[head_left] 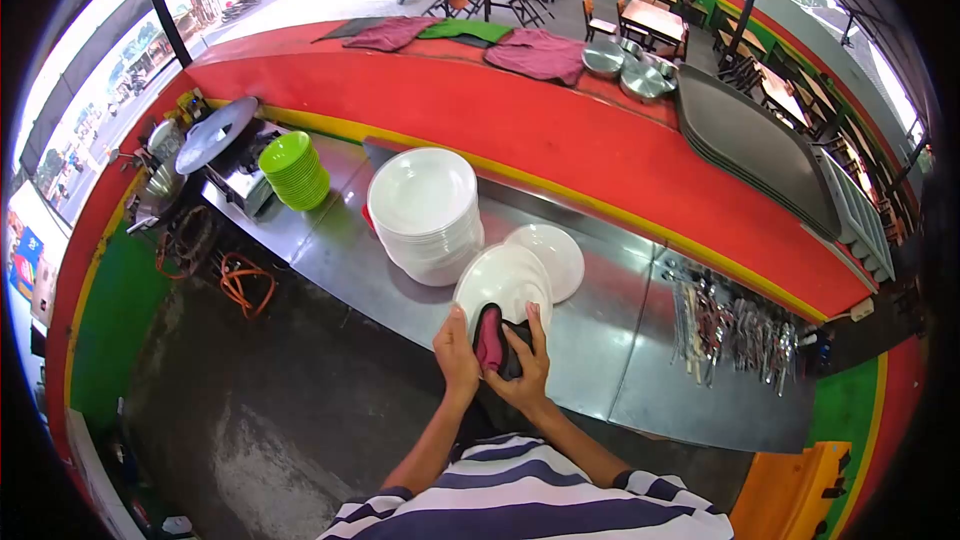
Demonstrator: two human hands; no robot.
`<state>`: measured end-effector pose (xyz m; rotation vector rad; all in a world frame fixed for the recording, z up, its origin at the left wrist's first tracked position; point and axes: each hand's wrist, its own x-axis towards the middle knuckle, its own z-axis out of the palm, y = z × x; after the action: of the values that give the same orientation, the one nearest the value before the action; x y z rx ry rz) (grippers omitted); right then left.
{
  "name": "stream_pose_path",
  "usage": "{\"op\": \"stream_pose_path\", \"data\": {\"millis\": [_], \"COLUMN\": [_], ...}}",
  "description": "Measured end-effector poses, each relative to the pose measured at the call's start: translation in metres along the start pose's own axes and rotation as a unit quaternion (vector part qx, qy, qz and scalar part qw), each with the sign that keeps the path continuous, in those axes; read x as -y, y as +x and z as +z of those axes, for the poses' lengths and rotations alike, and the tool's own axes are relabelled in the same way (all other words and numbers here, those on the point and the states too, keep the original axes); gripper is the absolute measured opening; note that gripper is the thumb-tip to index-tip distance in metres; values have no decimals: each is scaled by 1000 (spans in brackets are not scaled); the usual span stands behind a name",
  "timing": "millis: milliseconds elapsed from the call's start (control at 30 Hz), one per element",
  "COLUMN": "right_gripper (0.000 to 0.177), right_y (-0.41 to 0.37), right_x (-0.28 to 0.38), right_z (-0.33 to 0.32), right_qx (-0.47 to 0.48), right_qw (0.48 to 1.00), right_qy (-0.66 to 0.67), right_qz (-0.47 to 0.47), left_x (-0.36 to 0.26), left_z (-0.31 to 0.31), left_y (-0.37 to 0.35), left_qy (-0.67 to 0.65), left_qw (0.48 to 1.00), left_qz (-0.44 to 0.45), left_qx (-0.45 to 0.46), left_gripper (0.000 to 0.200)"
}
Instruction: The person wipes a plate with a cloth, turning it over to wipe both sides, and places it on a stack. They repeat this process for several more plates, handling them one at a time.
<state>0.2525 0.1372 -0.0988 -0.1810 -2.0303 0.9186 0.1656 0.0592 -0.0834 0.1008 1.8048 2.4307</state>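
Note:
A white plate [497, 276] is held tilted in front of my body, above the front of the metal counter. My left hand [457, 355] grips its near left edge, thumb up along the rim. My right hand [524, 365] is closed on a pink and black cloth [489, 337], which lies bunched against the plate's near side. Part of the cloth is hidden under the right fingers. Just behind the held plate, another white plate [556, 258] lies on the counter. A tall stack of white plates [424, 192] stands to the left of it.
Green bowls [294, 172] are stacked farther left, near a stove with a large lid [217, 135]. Spoons and forks [735, 325] lie at the counter's right. Along the red ledge [420, 100] are folded cloths, metal pots [645, 80] and dark trays [750, 145].

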Motion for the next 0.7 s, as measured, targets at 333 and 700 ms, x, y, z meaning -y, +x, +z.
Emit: {"op": "stream_pose_path", "data": {"millis": [333,700], "right_gripper": [53,51], "right_y": [134,199], "right_x": [-20,1], "right_z": [63,77], "right_qx": [-185,-205], "right_qw": [731,789], "right_qy": [485,508], "right_qz": [443,280], "left_x": [-63,-122], "left_z": [-54,-52], "left_y": [117,245], "left_qy": [204,90], "left_qw": [934,890], "left_qz": [212,413], "left_qx": [204,172], "left_gripper": [44,45]}}
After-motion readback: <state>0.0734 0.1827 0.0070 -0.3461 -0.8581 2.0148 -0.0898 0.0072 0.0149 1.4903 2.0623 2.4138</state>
